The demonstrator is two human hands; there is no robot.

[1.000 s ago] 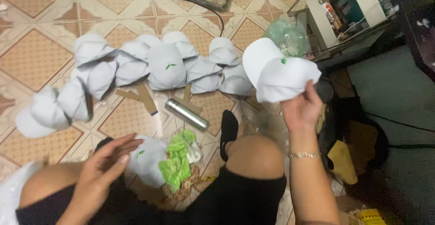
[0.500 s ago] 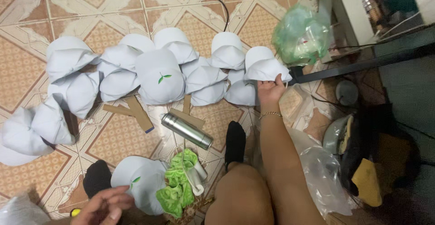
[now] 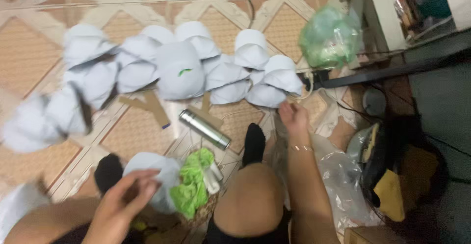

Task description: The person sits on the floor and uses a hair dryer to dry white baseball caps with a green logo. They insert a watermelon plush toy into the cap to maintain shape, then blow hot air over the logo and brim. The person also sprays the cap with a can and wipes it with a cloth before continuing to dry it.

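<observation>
Fingers of my left hand (image 3: 120, 202) are curling around a white cap (image 3: 149, 173) lying by my knee, beside a green cloth (image 3: 194, 187). My right hand (image 3: 293, 116) is hovering, fingers loosely bent and gripping nothing, just below the row of white caps (image 3: 176, 72). A green plastic bag (image 3: 329, 37) is sitting at the row's right end.

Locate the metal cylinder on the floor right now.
In the head view the metal cylinder lies at centre on the tiled floor, just below the row of white caps, beside cardboard strips and above the green cloth.
</observation>
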